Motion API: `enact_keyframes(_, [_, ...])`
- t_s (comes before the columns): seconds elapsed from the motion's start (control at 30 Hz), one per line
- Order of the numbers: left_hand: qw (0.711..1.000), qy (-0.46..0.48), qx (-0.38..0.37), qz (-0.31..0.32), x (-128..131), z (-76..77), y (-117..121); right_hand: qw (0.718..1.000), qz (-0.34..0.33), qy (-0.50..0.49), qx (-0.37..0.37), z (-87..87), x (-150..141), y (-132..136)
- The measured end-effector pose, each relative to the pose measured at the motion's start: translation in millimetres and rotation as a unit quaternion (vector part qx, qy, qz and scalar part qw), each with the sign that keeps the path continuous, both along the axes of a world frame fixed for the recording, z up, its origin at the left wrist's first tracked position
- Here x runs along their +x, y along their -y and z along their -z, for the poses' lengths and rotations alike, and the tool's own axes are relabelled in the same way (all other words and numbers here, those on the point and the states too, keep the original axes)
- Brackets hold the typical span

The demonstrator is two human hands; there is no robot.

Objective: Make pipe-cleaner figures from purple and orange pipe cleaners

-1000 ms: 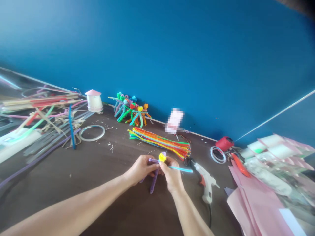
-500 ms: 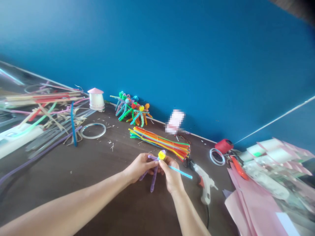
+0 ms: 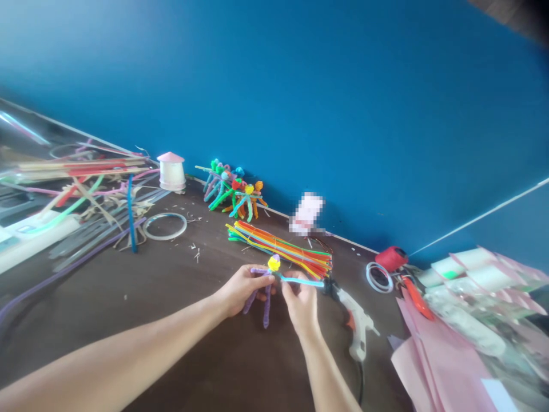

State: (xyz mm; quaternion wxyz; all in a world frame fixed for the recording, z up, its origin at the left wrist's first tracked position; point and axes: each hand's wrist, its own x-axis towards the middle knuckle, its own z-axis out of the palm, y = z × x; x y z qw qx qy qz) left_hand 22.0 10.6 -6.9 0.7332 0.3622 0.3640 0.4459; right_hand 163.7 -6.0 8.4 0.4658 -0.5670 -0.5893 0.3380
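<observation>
Left hand (image 3: pixel 241 289) gripped a purple figure (image 3: pixel 266 312) above the desk (image 3: pixel 180 283), away from its back edge; right hand (image 3: pixel 303 308) pinched its blue strand (image 3: pixel 309 282), where hard tugging could have loosened the yellow head (image 3: pixel 274 264).

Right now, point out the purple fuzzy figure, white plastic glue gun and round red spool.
Purple fuzzy figure (image 3: pixel 266 310): head view, one leg.
White glue gun (image 3: pixel 358 342): head view, handle.
Red spool (image 3: pixel 388 259): head view, curved side.

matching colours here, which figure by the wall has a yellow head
The front figure with pale blue-green legs, between the red-headed figure and orange-headed figure; neither neighbour's is yellow.
</observation>
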Motion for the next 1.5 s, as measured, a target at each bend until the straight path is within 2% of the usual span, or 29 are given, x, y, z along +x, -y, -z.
enact_keyframes(0.23, [1.0, -0.025, 0.004, 0.001, 1.2, -1.7, 0.0, 0.995, -0.008, 0.08, 0.061, 3.9, 1.6, 1.8])
enact_keyframes(0.53, [0.997, -0.058, 0.028, -0.037, 4.9, 7.2, -0.4, 0.994, -0.012, 0.088, 0.065, 0.3, 0.2, 5.4])
enact_keyframes(0.63, [0.996, -0.072, 0.033, -0.042, 5.4, 9.8, -0.4, 0.996, -0.035, 0.071, 0.047, -3.2, 0.7, 7.1])
enact_keyframes(0.77, [0.995, -0.085, 0.04, -0.035, 4.5, 9.6, 0.2, 0.998, -0.064, 0.018, -0.003, -4.4, 3.6, 5.5])
enact_keyframes(0.87, [0.995, -0.081, 0.052, -0.015, 3.2, 7.0, 1.6, 0.992, -0.085, -0.067, -0.066, -0.9, 7.1, 1.9])
enact_keyframes(0.93, [0.996, -0.066, 0.057, 0.002, 2.5, 4.3, 3.1, 0.975, -0.105, -0.152, -0.127, 1.5, 8.8, -0.2])
enact_keyframes(1.0, [0.997, -0.046, 0.054, 0.02, 1.7, 1.7, 4.6, 0.944, -0.13, -0.234, -0.195, 2.9, 9.6, -1.5])
enact_keyframes(1.07, [0.998, -0.026, 0.048, 0.035, 0.9, 0.1, 5.3, 0.915, -0.15, -0.28, -0.248, 3.4, 9.3, -1.7])
enact_keyframes(1.1, [0.998, -0.016, 0.046, 0.041, 0.6, -0.3, 5.1, 0.91, -0.153, -0.285, -0.26, 3.4, 8.7, -1.3])
enact_keyframes(1.13, [0.998, -0.007, 0.043, 0.044, 0.1, -0.4, 4.7, 0.915, -0.149, -0.276, -0.255, 3.3, 8.0, -0.5])
enact_keyframes(1.2, [0.999, 0.006, 0.032, 0.037, -0.7, -0.5, 3.1, 0.952, -0.116, -0.214, -0.183, 2.2, 6.1, 2.2])
enact_keyframes(1.27, [1.0, 0.013, 0.007, 0.014, -1.5, -0.9, 1.1, 0.991, -0.064, -0.109, -0.049, -0.2, 4.1, 6.3])
enact_keyframes(1.3, [1.0, 0.016, -0.007, 0.002, -1.8, -1.3, 0.3, 0.997, -0.044, -0.053, 0.021, -1.8, 3.3, 8.4])
enact_keyframes(1.4, [0.999, 0.026, -0.035, -0.017, -2.5, -2.4, -1.0, 0.983, -0.035, 0.079, 0.163, -6.2, 1.9, 13.2])
enact_keyframes(1.5, [0.998, 0.043, -0.038, -0.008, -2.8, -1.9, -0.7, 0.966, -0.06, 0.151, 0.201, -7.4, 1.5, 13.4])
